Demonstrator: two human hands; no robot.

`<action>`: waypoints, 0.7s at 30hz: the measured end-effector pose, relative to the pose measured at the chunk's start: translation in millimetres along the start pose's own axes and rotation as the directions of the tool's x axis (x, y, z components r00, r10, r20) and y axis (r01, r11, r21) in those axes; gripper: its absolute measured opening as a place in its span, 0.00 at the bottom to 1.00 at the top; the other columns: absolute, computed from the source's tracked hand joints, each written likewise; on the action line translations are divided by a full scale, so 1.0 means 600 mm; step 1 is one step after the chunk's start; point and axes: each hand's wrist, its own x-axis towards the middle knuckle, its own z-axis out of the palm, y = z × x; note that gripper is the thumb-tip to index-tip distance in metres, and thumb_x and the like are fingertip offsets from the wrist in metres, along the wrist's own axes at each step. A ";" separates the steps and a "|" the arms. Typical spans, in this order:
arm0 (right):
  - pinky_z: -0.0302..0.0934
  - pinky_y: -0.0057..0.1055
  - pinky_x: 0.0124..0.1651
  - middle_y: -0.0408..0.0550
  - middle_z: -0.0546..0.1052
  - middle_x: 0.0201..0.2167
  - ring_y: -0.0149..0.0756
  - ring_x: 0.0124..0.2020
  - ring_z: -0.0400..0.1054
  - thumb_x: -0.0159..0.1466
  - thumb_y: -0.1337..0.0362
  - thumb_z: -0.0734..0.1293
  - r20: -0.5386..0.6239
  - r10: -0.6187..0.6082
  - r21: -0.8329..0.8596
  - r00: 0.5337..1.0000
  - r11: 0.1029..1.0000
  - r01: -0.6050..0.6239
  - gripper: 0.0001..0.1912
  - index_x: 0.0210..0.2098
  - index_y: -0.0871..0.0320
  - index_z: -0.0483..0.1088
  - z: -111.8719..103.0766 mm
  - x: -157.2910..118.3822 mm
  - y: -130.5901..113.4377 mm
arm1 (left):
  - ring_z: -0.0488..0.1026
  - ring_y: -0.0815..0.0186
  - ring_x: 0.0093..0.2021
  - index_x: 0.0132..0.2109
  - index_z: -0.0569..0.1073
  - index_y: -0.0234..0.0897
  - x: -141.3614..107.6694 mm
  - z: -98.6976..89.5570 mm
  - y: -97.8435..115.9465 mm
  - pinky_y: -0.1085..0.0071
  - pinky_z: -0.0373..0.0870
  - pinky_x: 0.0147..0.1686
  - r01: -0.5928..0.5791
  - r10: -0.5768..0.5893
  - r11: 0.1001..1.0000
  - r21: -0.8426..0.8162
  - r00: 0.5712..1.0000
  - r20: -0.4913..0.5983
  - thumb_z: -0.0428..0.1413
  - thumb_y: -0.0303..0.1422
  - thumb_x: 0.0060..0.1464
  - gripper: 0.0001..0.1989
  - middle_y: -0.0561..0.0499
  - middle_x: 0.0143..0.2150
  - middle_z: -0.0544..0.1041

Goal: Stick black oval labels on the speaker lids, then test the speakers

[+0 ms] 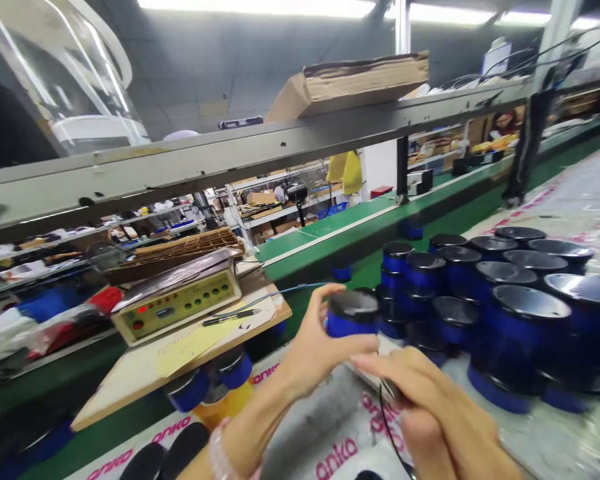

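Note:
Near the middle, my left hand point(313, 343) is wrapped round a blue cup-like piece with a black top point(353, 315). Close beside it on the right, my right hand point(420, 390) has its fingers closed on a small grey device, mostly hidden by the fingers, with a thin black cable point(390, 427) hanging from it. The fingertips of both hands nearly meet just below the blue piece. To the right of my hands stand several more blue pieces with black tops point(517, 333), some of them stacked.
A meter box with a red light point(177, 303) sits on a wooden board point(125, 387) at the left, beside yellow paper point(195, 347) and pens. Behind runs a green conveyor point(325, 230). A metal shelf beam point(240, 150) crosses above, carrying cardboard point(365, 83).

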 end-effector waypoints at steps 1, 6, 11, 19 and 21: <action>0.64 0.28 0.39 0.51 0.73 0.38 0.34 0.39 0.69 0.68 0.68 0.55 -0.009 0.012 0.033 1.000 0.999 -0.012 0.15 0.52 0.59 0.64 0.006 0.007 0.002 | 0.71 0.66 0.42 0.54 0.61 0.41 -0.036 -0.021 0.005 0.72 0.66 0.41 0.062 -0.066 0.992 -0.113 0.997 -0.026 0.67 0.35 0.40 0.35 0.50 0.46 0.72; 0.58 0.26 0.28 0.44 0.68 0.25 0.28 0.26 0.63 0.66 0.71 0.57 0.104 -0.047 0.158 0.993 0.987 0.031 0.07 0.37 0.59 0.65 0.063 0.013 0.000 | 0.70 0.60 0.49 0.54 0.68 0.38 -0.152 -0.063 0.011 0.67 0.63 0.50 0.140 -0.247 0.911 -0.387 0.939 -0.241 0.59 0.51 0.47 0.31 0.46 0.49 0.73; 0.54 0.26 0.25 0.43 0.66 0.24 0.28 0.24 0.60 0.67 0.70 0.57 0.176 -0.074 0.159 0.982 0.986 0.046 0.06 0.36 0.59 0.64 0.079 0.003 -0.010 | 0.72 0.57 0.46 0.59 0.62 0.40 -0.178 -0.069 0.022 0.61 0.68 0.45 0.190 -0.348 0.880 -0.436 0.881 -0.319 0.56 0.54 0.50 0.34 0.44 0.53 0.71; 0.53 0.26 0.25 0.44 0.66 0.23 0.28 0.24 0.61 0.65 0.72 0.58 0.225 -0.126 0.063 0.966 0.991 0.115 0.06 0.38 0.61 0.66 0.079 0.001 -0.003 | 0.68 0.60 0.48 0.50 0.64 0.38 -0.181 -0.096 0.018 0.65 0.63 0.49 0.091 -0.051 0.990 0.109 0.943 -0.328 0.58 0.51 0.49 0.28 0.47 0.46 0.71; 0.54 0.27 0.25 0.45 0.67 0.24 0.29 0.25 0.62 0.65 0.72 0.58 0.260 -0.129 0.022 0.957 0.992 0.128 0.06 0.37 0.60 0.67 0.080 -0.002 0.000 | 0.67 0.61 0.47 0.50 0.60 0.40 -0.184 -0.094 0.010 0.64 0.63 0.48 0.096 -0.006 0.970 0.225 0.929 -0.370 0.59 0.51 0.47 0.30 0.48 0.45 0.69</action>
